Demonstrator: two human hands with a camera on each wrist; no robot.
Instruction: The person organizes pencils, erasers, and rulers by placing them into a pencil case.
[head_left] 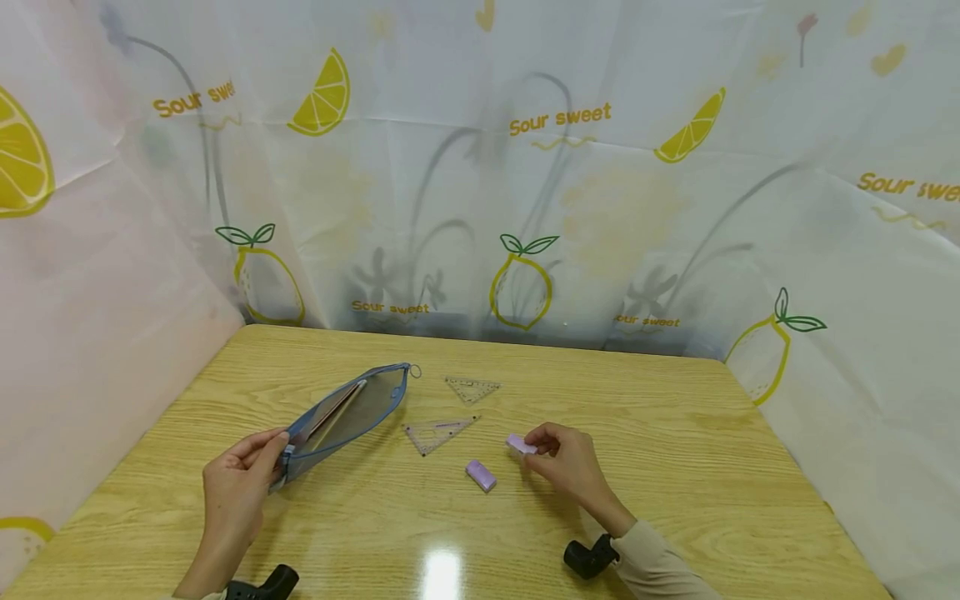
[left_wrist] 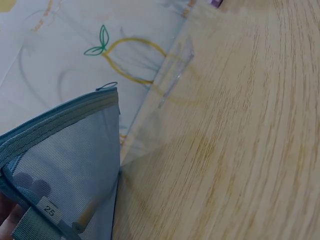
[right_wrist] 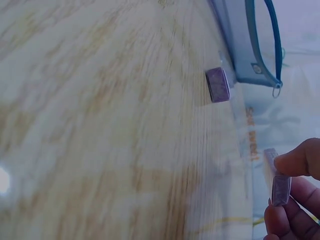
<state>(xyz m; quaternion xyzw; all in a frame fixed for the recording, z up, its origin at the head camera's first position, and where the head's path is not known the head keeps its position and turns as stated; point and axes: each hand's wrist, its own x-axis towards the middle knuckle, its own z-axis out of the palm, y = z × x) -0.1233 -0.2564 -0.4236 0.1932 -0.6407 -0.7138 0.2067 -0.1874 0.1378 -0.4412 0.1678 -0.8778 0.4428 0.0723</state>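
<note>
My left hand grips the near end of a blue mesh zipper pouch, thumb on the outside. The pouch's mouth gapes, and long thin items lie inside; through the mesh in the left wrist view shows a yellowish stick. Between the thumb and fingers of my right hand is a pinched lilac eraser, held over the table. A second lilac eraser lies on the wood to the left of that hand; the right wrist view shows this eraser near the pouch.
Two clear set squares lie beyond the erasers: a larger set square right of the pouch, and a smaller set square farther back. The wooden table meets a lemon-printed curtain at the back and sides.
</note>
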